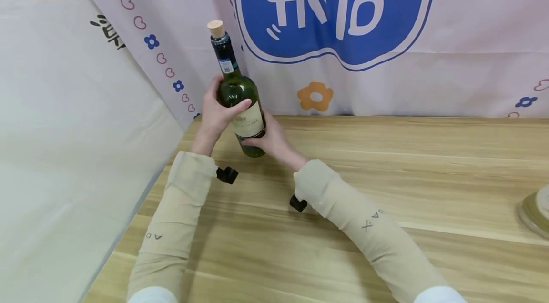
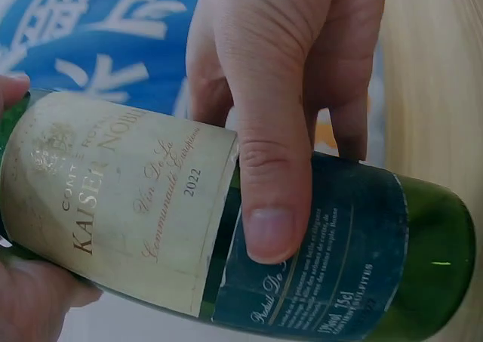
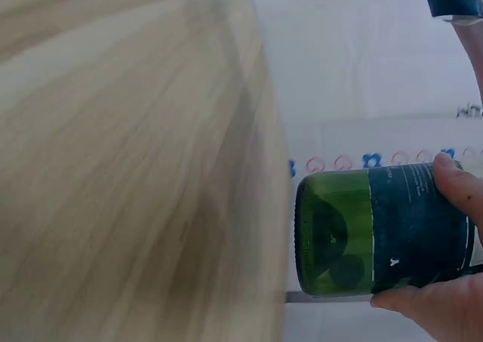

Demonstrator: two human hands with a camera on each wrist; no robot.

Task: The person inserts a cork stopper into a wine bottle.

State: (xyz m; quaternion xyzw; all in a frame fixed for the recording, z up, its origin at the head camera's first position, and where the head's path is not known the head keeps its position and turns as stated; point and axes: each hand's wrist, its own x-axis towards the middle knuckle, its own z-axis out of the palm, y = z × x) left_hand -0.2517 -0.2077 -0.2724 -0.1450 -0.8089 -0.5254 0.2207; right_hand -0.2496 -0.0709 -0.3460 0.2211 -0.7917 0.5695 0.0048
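A green glass wine bottle (image 1: 250, 121) with a cork (image 1: 216, 28) in its neck is held in both hands, its neck leaning toward the left. My left hand (image 1: 218, 108) grips it at the shoulder, thumb across the front above the cream label. Lower down, my right hand (image 1: 274, 138) holds the body from the right side. In the left wrist view the right thumb (image 2: 273, 198) lies over the dark lower label (image 2: 324, 266). The bottle's base (image 3: 336, 236) appears raised off the wooden table in the right wrist view.
The wooden table (image 1: 386, 160) spreads to the right and front. A round, pale-topped container (image 1: 536, 212) stands at its right edge. A printed curtain (image 1: 274, 84) hangs along the back, and white cloth (image 1: 86, 117) covers the left side.
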